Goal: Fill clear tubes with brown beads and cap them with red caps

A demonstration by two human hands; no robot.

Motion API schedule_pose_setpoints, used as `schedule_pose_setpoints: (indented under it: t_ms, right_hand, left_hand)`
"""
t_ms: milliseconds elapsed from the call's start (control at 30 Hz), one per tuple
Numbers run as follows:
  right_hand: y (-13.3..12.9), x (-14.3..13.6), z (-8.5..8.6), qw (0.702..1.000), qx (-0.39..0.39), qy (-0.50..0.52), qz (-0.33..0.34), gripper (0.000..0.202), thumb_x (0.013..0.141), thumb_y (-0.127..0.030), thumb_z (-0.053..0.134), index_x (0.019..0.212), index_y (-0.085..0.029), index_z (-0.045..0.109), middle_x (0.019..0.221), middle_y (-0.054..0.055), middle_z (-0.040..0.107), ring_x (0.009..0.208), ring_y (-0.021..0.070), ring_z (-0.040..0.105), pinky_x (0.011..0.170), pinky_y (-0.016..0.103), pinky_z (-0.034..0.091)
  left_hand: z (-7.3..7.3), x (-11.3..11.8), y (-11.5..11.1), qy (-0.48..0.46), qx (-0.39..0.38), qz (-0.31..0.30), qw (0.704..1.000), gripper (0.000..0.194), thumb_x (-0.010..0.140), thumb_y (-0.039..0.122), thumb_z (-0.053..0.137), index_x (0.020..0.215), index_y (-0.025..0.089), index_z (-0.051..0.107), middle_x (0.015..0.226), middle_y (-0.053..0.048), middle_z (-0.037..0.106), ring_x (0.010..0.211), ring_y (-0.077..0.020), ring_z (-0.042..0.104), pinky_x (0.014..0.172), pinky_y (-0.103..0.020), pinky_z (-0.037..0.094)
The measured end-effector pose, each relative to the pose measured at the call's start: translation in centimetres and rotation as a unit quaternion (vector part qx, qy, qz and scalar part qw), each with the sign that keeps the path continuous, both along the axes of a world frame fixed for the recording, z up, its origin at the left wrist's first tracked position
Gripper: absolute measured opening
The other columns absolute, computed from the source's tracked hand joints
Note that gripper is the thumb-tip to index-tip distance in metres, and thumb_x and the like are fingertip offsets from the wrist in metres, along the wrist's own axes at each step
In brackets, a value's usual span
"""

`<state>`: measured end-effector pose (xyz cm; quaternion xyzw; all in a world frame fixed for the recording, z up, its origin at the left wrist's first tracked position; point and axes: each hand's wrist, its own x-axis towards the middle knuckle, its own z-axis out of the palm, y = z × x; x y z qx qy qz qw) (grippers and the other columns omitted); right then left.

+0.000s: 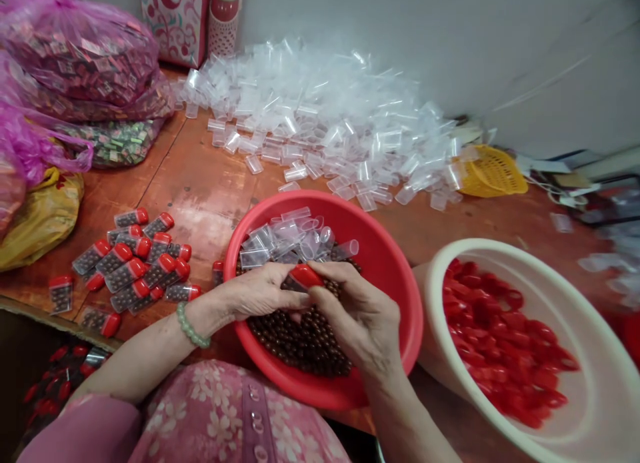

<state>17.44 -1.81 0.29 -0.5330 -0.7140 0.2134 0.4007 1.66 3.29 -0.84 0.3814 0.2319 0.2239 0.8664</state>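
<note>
Above a red basin (400, 270), both hands meet on one small clear container with a red cap (306, 276). My left hand (263, 291) grips its clear body, fingers wrapped round it. The fingers of my right hand (363, 313) close on the red cap end. Dark brown round beads (305, 343) fill the lower part of the basin. On top of them, towards the back, lie several empty clear containers (295, 236). Right of the basin, a cream tub (590, 383) holds a heap of red caps (505, 336).
Capped, bead-filled containers (133, 263) lie in a group at the left. A big heap of clear containers (325, 123) spreads along the wall, beside a yellow basket (493, 173). Pink plastic bags (85, 56) are stacked at the far left. More capped containers (55, 383) sit below the table edge.
</note>
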Motion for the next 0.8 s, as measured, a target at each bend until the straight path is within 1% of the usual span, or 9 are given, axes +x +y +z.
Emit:
schedule_pose_setpoints:
  t_ms: [67, 133, 267, 400, 467, 533, 600, 700, 800]
  right_hand:
    - [0.0, 0.1, 0.1, 0.998, -0.021, 0.049, -0.031, 0.015, 0.088, -0.024, 0.062, 0.102, -0.023, 0.067, 0.091, 0.004, 0.071, 0.081, 0.0176, 0.067, 0.077, 0.035, 0.055]
    - [0.1, 0.1, 0.1, 0.997, -0.031, 0.058, -0.031, 0.012, 0.086, -0.021, 0.065, 0.097, -0.023, 0.069, 0.087, 0.003, 0.072, 0.078, 0.0168, 0.067, 0.074, 0.033, 0.056]
    - [0.2, 0.0, 0.4, 1.000, -0.015, 0.017, -0.016, 0.013, 0.085, -0.019, 0.065, 0.097, -0.024, 0.070, 0.086, 0.002, 0.072, 0.076, 0.0165, 0.067, 0.072, 0.032, 0.056]
    - [0.2, 0.0, 0.5, 0.997, 0.054, -0.048, 0.002, 0.018, 0.087, -0.018, 0.062, 0.104, -0.025, 0.066, 0.090, 0.004, 0.072, 0.078, 0.0184, 0.068, 0.071, 0.034, 0.056]
    - [0.0, -0.2, 0.3, 0.990, 0.083, -0.111, 0.021, 0.033, 0.085, -0.031, 0.066, 0.116, -0.024, 0.059, 0.099, 0.009, 0.071, 0.087, 0.0240, 0.068, 0.076, 0.040, 0.056]
    - [-0.1, -0.5, 0.0, 0.978, 0.095, -0.181, 0.035, 0.066, 0.077, -0.048, 0.071, 0.132, -0.019, 0.048, 0.112, 0.016, 0.067, 0.100, 0.0314, 0.064, 0.082, 0.049, 0.054]
    - [-0.2, -0.9, -0.3, 0.966, 0.117, -0.228, 0.025, 0.083, 0.074, -0.053, 0.072, 0.140, -0.015, 0.037, 0.116, 0.020, 0.063, 0.104, 0.0344, 0.061, 0.084, 0.051, 0.052]
    - [-0.1, -1.3, -0.5, 0.953, 0.172, -0.250, 0.007, 0.077, 0.078, -0.042, 0.070, 0.140, -0.013, 0.034, 0.106, 0.018, 0.064, 0.096, 0.0313, 0.062, 0.080, 0.046, 0.051]
    - [-0.1, -1.3, -0.4, 0.949, 0.185, -0.255, 0.018, 0.072, 0.078, -0.040, 0.068, 0.138, -0.015, 0.037, 0.102, 0.015, 0.065, 0.092, 0.0300, 0.063, 0.078, 0.044, 0.049]
  left_hand:
    - [0.0, 0.2, 0.0, 0.028, 0.026, -0.016, 0.999, 0.014, 0.072, 0.018, 0.068, 0.080, 0.012, 0.058, 0.063, 0.005, 0.054, 0.056, -0.0064, 0.050, 0.060, -0.022, 0.042]
    - [-0.1, 0.3, 0.0, 0.057, 0.055, -0.022, 0.997, 0.007, 0.074, 0.011, 0.061, 0.079, 0.012, 0.056, 0.063, 0.005, 0.053, 0.056, -0.0060, 0.049, 0.059, -0.021, 0.041]
    - [-0.4, 0.4, 0.1, 0.084, 0.080, -0.020, 0.993, 0.008, 0.074, 0.010, 0.059, 0.081, 0.013, 0.057, 0.067, 0.004, 0.053, 0.059, -0.0068, 0.049, 0.060, -0.022, 0.041]
    - [-0.5, 0.3, 0.2, 0.062, 0.047, -0.021, 0.997, 0.008, 0.070, 0.009, 0.062, 0.077, 0.012, 0.059, 0.065, 0.004, 0.054, 0.059, -0.0072, 0.048, 0.061, -0.022, 0.041]
    - [-0.4, 0.2, 0.3, 0.034, 0.016, -0.019, 0.999, 0.012, 0.069, 0.015, 0.070, 0.075, 0.012, 0.061, 0.065, 0.003, 0.056, 0.059, -0.0072, 0.049, 0.061, -0.022, 0.040]
    - [-0.2, 0.0, 0.3, 0.009, -0.023, -0.016, 1.000, 0.023, 0.066, 0.026, 0.078, 0.073, 0.011, 0.061, 0.064, 0.002, 0.058, 0.059, -0.0075, 0.050, 0.060, -0.022, 0.041]
    - [0.1, -0.2, 0.2, -0.007, -0.057, -0.018, 0.998, 0.035, 0.061, 0.036, 0.084, 0.071, 0.011, 0.061, 0.063, 0.001, 0.059, 0.057, -0.0077, 0.052, 0.059, -0.022, 0.042]
    - [0.3, -0.3, -0.1, -0.030, -0.091, -0.019, 0.995, 0.048, 0.061, 0.053, 0.082, 0.070, 0.010, 0.063, 0.063, -0.002, 0.062, 0.058, -0.0089, 0.057, 0.060, -0.022, 0.046]
    - [0.3, 0.2, -0.8, -0.014, -0.157, -0.011, 0.987, 0.068, 0.074, 0.077, 0.052, 0.064, 0.011, 0.062, 0.059, -0.005, 0.063, 0.053, -0.0121, 0.059, 0.057, -0.025, 0.049]
